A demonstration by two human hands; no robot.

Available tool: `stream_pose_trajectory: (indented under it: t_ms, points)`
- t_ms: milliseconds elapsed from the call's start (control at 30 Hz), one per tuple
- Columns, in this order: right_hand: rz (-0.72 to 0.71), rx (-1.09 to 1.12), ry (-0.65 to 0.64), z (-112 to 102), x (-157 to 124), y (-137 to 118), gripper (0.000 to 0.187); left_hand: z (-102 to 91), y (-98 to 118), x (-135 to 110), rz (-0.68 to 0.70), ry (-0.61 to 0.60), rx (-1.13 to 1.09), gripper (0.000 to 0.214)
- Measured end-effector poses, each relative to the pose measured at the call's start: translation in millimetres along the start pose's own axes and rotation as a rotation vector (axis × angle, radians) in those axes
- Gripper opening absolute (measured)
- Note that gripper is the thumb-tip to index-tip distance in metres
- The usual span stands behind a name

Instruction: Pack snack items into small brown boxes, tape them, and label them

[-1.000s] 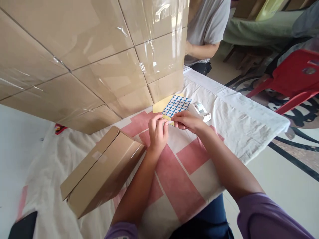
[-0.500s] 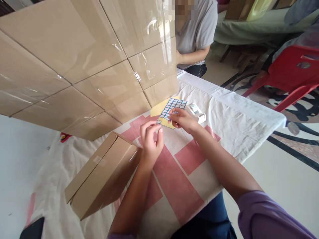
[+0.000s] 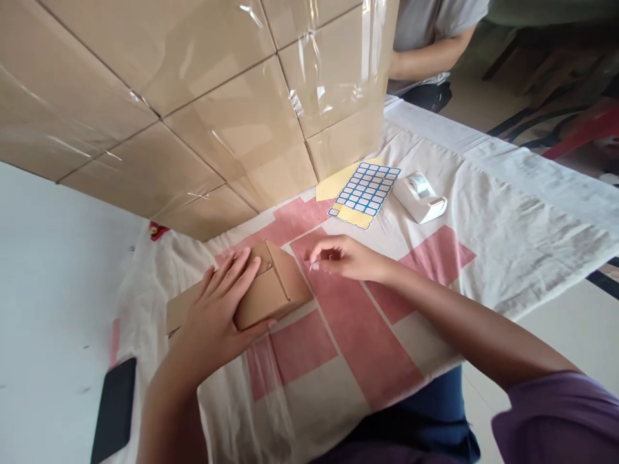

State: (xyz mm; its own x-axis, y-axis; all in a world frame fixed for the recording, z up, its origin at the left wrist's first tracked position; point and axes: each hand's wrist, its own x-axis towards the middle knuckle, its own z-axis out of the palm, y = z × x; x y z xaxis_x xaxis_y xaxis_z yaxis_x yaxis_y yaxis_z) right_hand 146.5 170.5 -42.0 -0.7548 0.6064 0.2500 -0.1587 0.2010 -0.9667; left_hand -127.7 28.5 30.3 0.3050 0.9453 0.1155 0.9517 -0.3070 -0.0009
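Observation:
My left hand (image 3: pixel 213 316) lies over a small brown cardboard box (image 3: pixel 271 293). Its fingers stretch across the top while the thumb presses the near side, so it holds the box against the cloth. Just right of the box, my right hand (image 3: pixel 341 258) is closed in a pinch on a tiny whitish sticker label (image 3: pixel 314 265), mostly covered by the fingertips. Beyond that hand, a sheet of blue-bordered sticker labels (image 3: pixel 370 189) rests on yellow paper (image 3: pixel 333 183); its lower strip shows bare yellow backing.
A tall stack of taped cardboard boxes (image 3: pixel 232 129) rises at the back left. A white tape dispenser (image 3: pixel 420 196) sits right of the sheet. At lower left lies a black phone-like object (image 3: pixel 113 409). Behind the table's far edge is another person's arm (image 3: pixel 430 59).
My left hand has moved from near the sheet onto the box, which now lies turned differently. My right hand has come away from the label sheet toward the box, pinching a label.

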Motion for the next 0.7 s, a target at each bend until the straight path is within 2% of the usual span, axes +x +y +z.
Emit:
stream_pose_trajectory:
  t_ms: [133, 367, 533, 567, 667, 700]
  points:
    - [-0.071, -0.055, -0.165, 21, -3, 3, 0.005, -5.8, 4, -7, 0.053, -0.005, -0.017, 0.101]
    - [-0.152, -0.093, -0.058, 27, 4, 16, 0.009, -4.2, 2, -5, 0.047, 0.009, -0.068, 0.097]
    - [-0.189, -0.097, -0.071, 30, 10, 24, 0.01, -3.8, 2, -3, 0.043, 0.0, -0.093, 0.097]
    - [-0.186, -0.092, -0.058, 30, 12, 26, 0.017, -3.7, 2, -3, 0.04, -0.003, -0.096, 0.096]
    - [-0.145, -0.075, 0.024, 30, 16, 36, 0.064, -3.2, 1, -2, 0.035, -0.007, -0.096, 0.096]
    - [-0.129, -0.054, 0.032, 30, 17, 40, 0.074, -3.0, 1, -2, 0.036, -0.006, -0.092, 0.096]
